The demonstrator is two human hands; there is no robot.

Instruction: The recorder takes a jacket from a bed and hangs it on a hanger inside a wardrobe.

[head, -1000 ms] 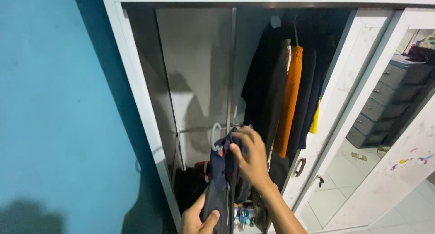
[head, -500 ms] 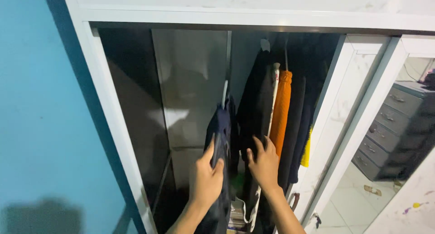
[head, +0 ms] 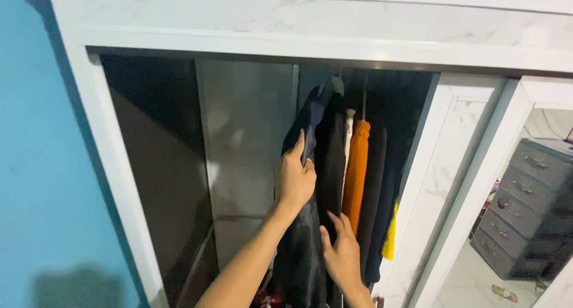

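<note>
I face an open white wardrobe point(head: 119, 182). My left hand point(head: 294, 178) is raised inside it and grips a dark navy garment point(head: 305, 122) near its top, up by the hanging rail. My right hand point(head: 341, 255) is lower, fingers spread, resting flat against the black clothes point(head: 330, 159) hanging beside it. To the right of those hang an orange garment point(head: 356, 171), more dark clothes and a bit of yellow cloth point(head: 390, 235).
A blue wall point(head: 36, 165) lies to the left of the wardrobe. The left half of the wardrobe interior point(head: 250, 141) holds nothing on the rail. The white door frame point(head: 453, 182) stands right, with a mirrored door reflecting a grey drawer unit point(head: 525, 206).
My left hand has lifted the navy garment from waist height up to the rail. My right hand let go of it and dropped lower against the black clothes. My view tilted upward.
</note>
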